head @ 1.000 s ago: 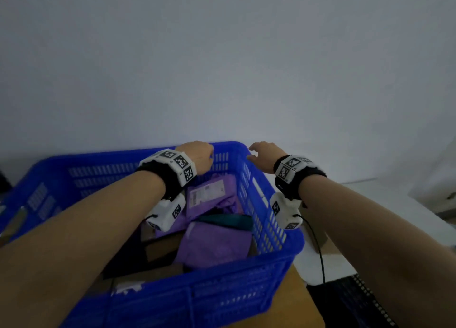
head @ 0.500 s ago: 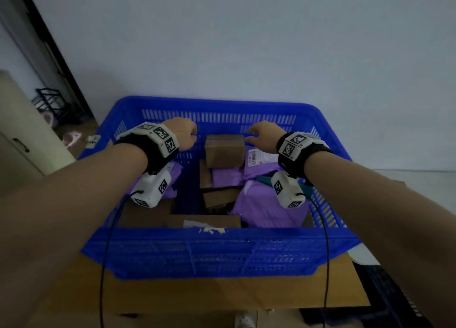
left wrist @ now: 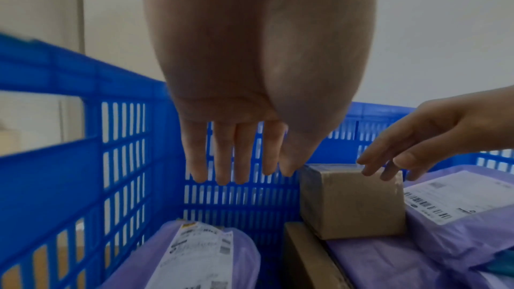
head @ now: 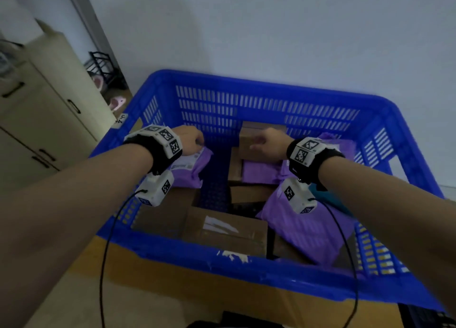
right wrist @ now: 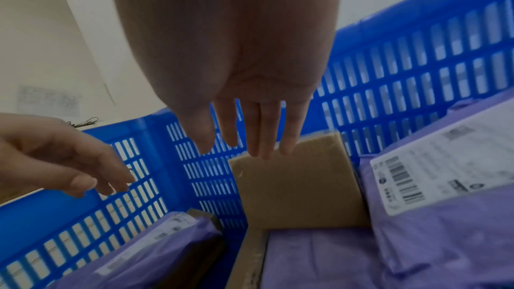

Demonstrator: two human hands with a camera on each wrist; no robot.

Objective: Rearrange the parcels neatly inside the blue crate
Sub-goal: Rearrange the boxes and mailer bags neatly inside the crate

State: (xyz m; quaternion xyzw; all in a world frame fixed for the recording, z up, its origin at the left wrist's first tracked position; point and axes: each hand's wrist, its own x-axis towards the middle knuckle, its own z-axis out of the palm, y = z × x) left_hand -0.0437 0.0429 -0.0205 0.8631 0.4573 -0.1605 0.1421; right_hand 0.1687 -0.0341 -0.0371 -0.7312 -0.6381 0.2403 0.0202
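- Blue crate [head: 259, 98] fills the frame's centre, purple and cardboard parcels jumbled inside.
- Small brown box [head: 249, 140], upper centre, perches on the others; a careless grab could topple it.
- Right hand [head: 270, 144] above it, left hand [head: 190, 140] centre-left: both slack-fingered, holding nothing.

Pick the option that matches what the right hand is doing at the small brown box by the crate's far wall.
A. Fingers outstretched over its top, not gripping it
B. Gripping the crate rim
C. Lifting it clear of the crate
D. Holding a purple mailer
A: in the right wrist view the right hand has straight fingers reaching over the top edge of the small brown box, which sits in the blue crate.
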